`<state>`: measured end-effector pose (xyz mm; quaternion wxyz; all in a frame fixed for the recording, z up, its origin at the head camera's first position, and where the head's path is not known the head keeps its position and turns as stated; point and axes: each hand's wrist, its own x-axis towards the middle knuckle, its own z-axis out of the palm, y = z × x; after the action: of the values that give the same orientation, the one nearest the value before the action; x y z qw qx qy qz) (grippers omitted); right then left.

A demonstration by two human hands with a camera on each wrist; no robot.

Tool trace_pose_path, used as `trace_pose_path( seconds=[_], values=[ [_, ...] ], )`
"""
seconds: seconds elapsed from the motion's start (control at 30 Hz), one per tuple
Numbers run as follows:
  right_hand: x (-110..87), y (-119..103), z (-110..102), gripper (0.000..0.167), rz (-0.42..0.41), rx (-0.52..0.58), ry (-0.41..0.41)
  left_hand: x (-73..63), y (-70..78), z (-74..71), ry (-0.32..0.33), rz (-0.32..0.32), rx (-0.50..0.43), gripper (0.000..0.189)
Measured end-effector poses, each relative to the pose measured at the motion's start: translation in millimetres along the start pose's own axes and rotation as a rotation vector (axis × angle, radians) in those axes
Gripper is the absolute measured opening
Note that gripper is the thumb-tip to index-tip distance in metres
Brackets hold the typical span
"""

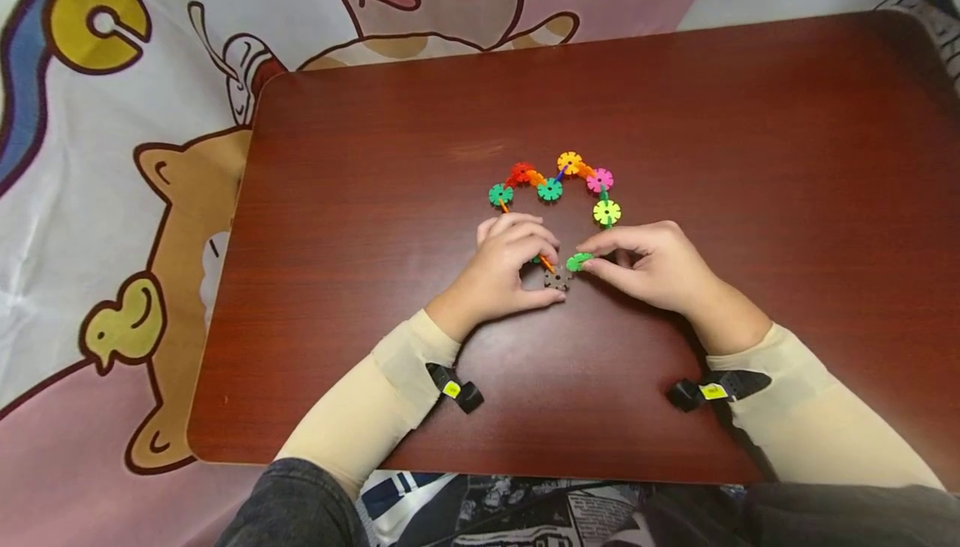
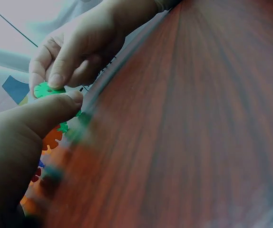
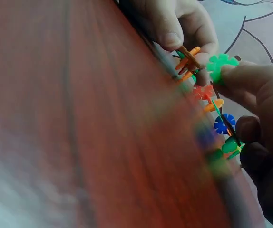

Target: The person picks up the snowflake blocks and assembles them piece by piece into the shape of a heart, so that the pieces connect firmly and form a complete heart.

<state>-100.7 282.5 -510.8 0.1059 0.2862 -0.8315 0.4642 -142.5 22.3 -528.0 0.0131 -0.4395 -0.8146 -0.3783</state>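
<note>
Colourful notched plastic discs, slotted into one another, form a curved chain on the table. My left hand reaches over the chain's near left part and hides some of it. Between its thumb and fingers it holds a brown disc, joined to an orange one. Thumb and fingertips of my right hand pinch a single green disc, just right of the brown one. The right wrist view shows this green disc with its notched rim facing the brown disc. A yellow-green disc lies beyond the right hand.
The dark red wooden table has rounded corners. Behind it and to its left hangs a cloth with cartoon animals. A black strap with a small camera sits on the left wrist and another on the right wrist.
</note>
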Motion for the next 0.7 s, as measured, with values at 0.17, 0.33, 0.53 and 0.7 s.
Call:
trace_pose_path(
  seconds=[0.17,0.33,0.53,0.7],
  values=[
    [-1.9,0.3,1.1,0.033,0.005,-0.008,-0.009,0.4,1.1,-1.2,0.017,0.013,-0.025,0.038],
    [-3.0,2.0,1.4,0.032,0.056,0.021,-0.040,0.7,1.3,-1.2,0.018,0.016,-0.024,0.038],
    [-4.9,3.4,2.1,0.028,0.111,0.017,-0.083,1.7,0.3,0.5,0.015,0.031,-0.017,0.039],
    [-7.0,4.9,4.2,0.027,0.120,0.012,-0.089,0.8,-0.4,2.2,0.011,0.035,-0.022,0.039]
  ],
)
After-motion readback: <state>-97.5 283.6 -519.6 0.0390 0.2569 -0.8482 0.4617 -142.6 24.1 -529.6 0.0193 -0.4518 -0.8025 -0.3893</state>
